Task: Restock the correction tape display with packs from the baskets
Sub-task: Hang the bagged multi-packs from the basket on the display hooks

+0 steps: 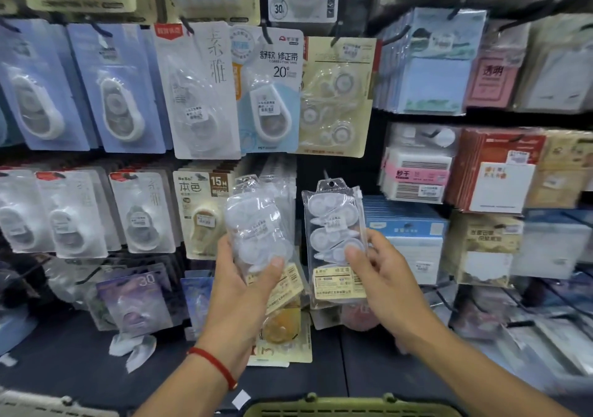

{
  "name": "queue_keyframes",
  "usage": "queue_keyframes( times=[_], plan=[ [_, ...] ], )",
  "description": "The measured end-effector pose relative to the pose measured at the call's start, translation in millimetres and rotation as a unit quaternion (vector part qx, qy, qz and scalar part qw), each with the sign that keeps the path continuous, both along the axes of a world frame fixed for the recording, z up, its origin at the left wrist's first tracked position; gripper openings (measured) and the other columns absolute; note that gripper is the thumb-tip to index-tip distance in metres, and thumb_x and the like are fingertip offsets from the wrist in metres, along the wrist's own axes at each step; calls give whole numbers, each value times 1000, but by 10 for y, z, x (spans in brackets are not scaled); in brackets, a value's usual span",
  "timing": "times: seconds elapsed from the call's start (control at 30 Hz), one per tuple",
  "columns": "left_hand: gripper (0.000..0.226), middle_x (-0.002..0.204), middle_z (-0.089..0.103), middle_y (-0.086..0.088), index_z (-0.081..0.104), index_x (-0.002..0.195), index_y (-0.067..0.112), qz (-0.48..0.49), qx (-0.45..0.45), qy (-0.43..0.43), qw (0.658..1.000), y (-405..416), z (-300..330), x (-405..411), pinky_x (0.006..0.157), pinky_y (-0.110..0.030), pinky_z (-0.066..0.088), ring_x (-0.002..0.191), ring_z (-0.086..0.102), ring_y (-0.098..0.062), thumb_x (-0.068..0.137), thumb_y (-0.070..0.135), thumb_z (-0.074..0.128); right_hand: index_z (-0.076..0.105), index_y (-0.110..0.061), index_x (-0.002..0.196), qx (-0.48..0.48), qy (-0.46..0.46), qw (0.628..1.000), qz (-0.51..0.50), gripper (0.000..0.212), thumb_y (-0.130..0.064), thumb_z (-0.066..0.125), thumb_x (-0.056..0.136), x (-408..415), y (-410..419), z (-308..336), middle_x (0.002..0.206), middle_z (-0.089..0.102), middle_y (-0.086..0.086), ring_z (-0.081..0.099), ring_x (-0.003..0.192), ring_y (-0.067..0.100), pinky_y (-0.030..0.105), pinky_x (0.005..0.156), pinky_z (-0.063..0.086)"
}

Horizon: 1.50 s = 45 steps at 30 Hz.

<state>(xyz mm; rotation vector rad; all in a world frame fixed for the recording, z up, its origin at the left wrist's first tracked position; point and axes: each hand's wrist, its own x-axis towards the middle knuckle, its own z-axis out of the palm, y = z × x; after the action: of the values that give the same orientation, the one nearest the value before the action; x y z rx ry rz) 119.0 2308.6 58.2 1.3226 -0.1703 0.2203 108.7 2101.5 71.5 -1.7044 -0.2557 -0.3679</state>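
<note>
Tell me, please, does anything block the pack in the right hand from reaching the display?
Nothing visible does. The right hand holds the clear pack upright before a dark gap in the display; the left hand holds its own stack of packs alongside, apart.

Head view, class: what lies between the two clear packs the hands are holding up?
Nothing. In the head view, only a dark gap separates the left hand's pack from the right hand's pack; they don't touch.

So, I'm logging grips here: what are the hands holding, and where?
Left hand grips a clear bagged pack at its lower end. Right hand pinches another clear pack by its lower right edge.
</note>
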Motion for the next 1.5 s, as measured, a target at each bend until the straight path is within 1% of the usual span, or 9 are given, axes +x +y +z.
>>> queue_keyframes(
  times=[0.1,0.23,0.37,0.53,0.7,0.8,0.93,1.17,1.5],
  plan=[
    [68,114,76,26,53,103,78,5,-2,6,1000,3,26,-1,80,-24,62,104,74,0,93,14,75,64,-35,124,-15,1,1000,-6,19,-31,54,109,38,-5,43,114,79,-4,75,106,17,53,99,57],
    [64,125,75,15,50,134,58,10,-13,24,1000,31,49,-25,103,-53,56,118,72,-16,89,23,77,63,-30,129,-2,6,1000,-13,23,-29,55,108,84,-2,68,109,81,-6,77,100,13,34,86,62],
    [73,128,74,13,45,144,52,8,-20,19,1000,70,71,-38,100,-55,58,115,74,-15,85,25,78,65,-34,124,10,29,999,-19,19,-32,57,107,81,6,87,105,81,-11,78,95,9,28,79,62],
    [60,120,76,13,54,130,49,-10,12,26,1000,76,39,-38,92,-54,62,111,75,-18,84,26,83,53,-33,142,-212,31,966,-145,40,-40,60,103,45,-19,39,125,60,-22,58,113,0,21,91,45],
    [56,117,77,1,58,121,36,-43,54,32,997,-16,30,-84,93,-61,59,111,74,-29,73,38,87,74,-33,100,-170,62,982,50,18,-47,63,102,-34,83,-96,90,74,-19,64,77,-5,14,68,45],
    [52,112,78,4,58,119,35,-51,55,35,997,-64,19,-89,90,-52,63,106,76,-21,75,45,83,72,-25,90,-135,66,988,46,20,-40,66,102,-31,131,-160,82,75,-8,62,67,-2,14,59,46],
    [25,108,79,4,58,110,41,-56,20,54,997,-67,43,-68,60,-42,65,91,80,-25,91,37,74,66,-18,96,-20,61,998,-14,15,-25,59,107,-21,130,-178,86,79,0,75,72,13,21,53,54],
    [25,98,77,-1,62,101,42,-20,-3,76,997,10,57,-28,57,-44,63,80,78,-33,104,17,64,58,-11,106,23,72,994,-74,23,-32,52,110,-12,32,-159,95,79,5,68,69,36,48,65,57],
    [30,95,78,3,62,102,44,-22,-3,64,998,27,76,-35,57,-47,64,78,79,-33,104,14,62,66,-15,112,55,64,995,-51,23,-35,55,108,-12,17,-104,98,82,-2,78,91,18,22,67,60]
  ],
)
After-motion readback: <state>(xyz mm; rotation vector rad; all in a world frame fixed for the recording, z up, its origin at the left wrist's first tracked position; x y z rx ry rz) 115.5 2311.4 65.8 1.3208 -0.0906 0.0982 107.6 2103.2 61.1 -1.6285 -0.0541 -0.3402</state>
